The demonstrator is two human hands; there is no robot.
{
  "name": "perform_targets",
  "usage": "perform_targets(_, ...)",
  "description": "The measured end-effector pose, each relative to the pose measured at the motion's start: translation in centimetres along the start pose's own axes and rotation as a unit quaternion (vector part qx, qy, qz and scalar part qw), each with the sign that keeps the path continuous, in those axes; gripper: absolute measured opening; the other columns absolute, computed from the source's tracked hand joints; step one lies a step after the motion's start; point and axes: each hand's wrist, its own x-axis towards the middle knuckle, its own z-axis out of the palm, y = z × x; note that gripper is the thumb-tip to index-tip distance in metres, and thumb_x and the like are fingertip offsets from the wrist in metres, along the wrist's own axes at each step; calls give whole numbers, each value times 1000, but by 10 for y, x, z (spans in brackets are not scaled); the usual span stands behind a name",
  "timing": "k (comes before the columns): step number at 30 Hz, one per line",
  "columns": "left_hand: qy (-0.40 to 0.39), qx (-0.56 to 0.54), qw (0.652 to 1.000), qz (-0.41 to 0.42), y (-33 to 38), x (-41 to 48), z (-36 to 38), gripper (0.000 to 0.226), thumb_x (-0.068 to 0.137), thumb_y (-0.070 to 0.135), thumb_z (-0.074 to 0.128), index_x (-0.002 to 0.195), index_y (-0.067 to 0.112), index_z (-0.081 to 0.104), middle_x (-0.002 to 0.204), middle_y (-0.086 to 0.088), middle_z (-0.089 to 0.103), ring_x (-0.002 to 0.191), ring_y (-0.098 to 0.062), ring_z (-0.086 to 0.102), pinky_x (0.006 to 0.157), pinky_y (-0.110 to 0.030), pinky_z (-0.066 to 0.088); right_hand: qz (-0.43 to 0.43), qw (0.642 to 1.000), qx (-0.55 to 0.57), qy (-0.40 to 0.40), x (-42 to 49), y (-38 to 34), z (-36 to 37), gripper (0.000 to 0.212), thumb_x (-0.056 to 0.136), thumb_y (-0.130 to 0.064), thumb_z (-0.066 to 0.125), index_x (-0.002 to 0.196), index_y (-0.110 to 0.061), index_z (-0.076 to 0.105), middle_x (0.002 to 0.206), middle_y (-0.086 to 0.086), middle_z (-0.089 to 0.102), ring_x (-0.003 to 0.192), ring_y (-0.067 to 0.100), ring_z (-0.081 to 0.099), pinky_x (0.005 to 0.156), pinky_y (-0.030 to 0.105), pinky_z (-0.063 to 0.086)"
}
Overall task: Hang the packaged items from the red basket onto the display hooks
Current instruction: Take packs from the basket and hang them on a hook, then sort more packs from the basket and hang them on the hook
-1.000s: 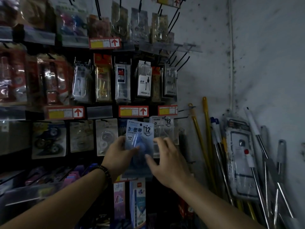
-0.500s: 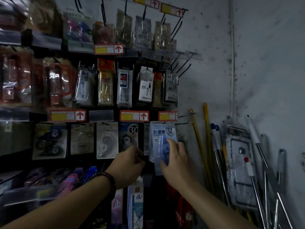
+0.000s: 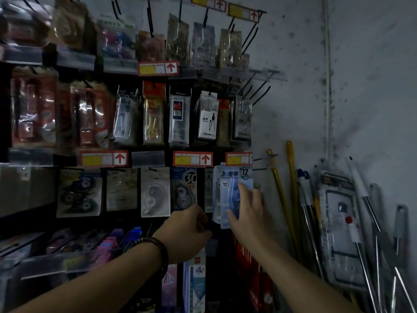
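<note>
A pale blue blister pack marked "12" (image 3: pixel 232 177) hangs at the front of a stack on the rightmost hook of the lower row, under a red and yellow price tag (image 3: pixel 238 158). My right hand (image 3: pixel 248 213) lies flat against the pack's front, fingers straight and pointing up, thumb near its lower edge. My left hand (image 3: pixel 189 231), with a dark bead bracelet on the wrist, hangs loosely curled below a pack marked "30" (image 3: pixel 184 188), and I see nothing in it. The red basket is out of view.
Rows of packaged stationery fill the black hook display (image 3: pixel 155 118) to the left and above. Bare black hooks (image 3: pixel 259 96) stick out at the upper right. Yellow poles (image 3: pixel 291 188) and metal-handled tools (image 3: pixel 365 222) lean against the grey wall at right.
The blue pack went from both hands in front of the display onto the rightmost lower hook. My left hand let go and dropped lower; my right hand followed the pack to the right.
</note>
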Motion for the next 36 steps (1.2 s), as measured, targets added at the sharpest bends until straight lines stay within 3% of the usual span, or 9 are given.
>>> perform_targets(5,-10,-23,1000,-4,-4,4,2,25,96,39,75,114,29,61,107,13,68,98,-5,66,79,-19,55,-2,1000,-13,15,-1,0,3,85,99,-46,65,163,-31,12,145,5,32,121,22,51,88,37,57)
perform_targets(9,-24,-36,999,-4,-5,2,10,26,96,40,74,115,29,61,106,14,67,84,-1,67,64,-12,53,-2,999,-41,-25,5,-2,-1,82,102,-51,58,164,-28,10,149,5,30,124,22,52,89,36,56)
perform_targets(15,-35,-8,999,1,-9,-1,12,25,97,43,72,115,29,61,106,15,67,83,3,63,61,-8,46,21,994,-69,-82,12,-7,-4,83,102,-44,61,165,-27,9,157,10,31,133,25,49,96,38,54)
perform_targets(22,-42,-19,999,-2,-25,-28,9,21,97,45,71,108,28,66,108,13,69,92,-3,65,78,-19,55,43,984,-81,-152,3,-19,-9,81,100,-37,64,165,-28,16,158,16,30,134,34,51,99,45,55)
perform_targets(24,-53,-58,997,-27,-36,-46,12,24,97,44,72,108,24,67,110,9,70,86,-5,67,73,-19,56,37,983,-87,-158,-8,-28,-16,75,101,-39,59,163,-26,21,155,13,34,131,34,52,97,45,55)
perform_targets(27,-61,-55,996,-44,-57,-84,22,12,98,36,72,104,28,65,110,11,69,92,-3,64,79,-19,54,7,984,-61,-169,-33,-46,-24,56,100,-30,61,149,-26,35,144,7,40,120,32,55,88,46,57)
perform_targets(32,-73,-35,995,-60,-94,-185,59,12,93,38,75,97,32,66,91,19,67,78,9,60,67,-5,44,-74,971,14,-226,-101,-94,-32,46,98,-21,64,141,-24,47,135,4,45,116,29,58,88,44,55)
perform_targets(34,-86,-22,993,-71,-113,-230,75,14,94,40,74,100,35,63,93,19,67,84,4,63,70,-8,45,-102,961,43,-253,-141,-115,-28,43,98,-24,66,138,-23,50,136,5,48,120,29,57,91,46,55)
perform_targets(36,-98,-10,991,-95,-134,-275,88,15,93,41,73,102,36,61,99,15,71,93,-8,69,78,-25,55,-124,944,53,-301,-186,-131,-21,44,99,-28,66,140,-24,50,136,4,50,122,29,55,93,49,54)
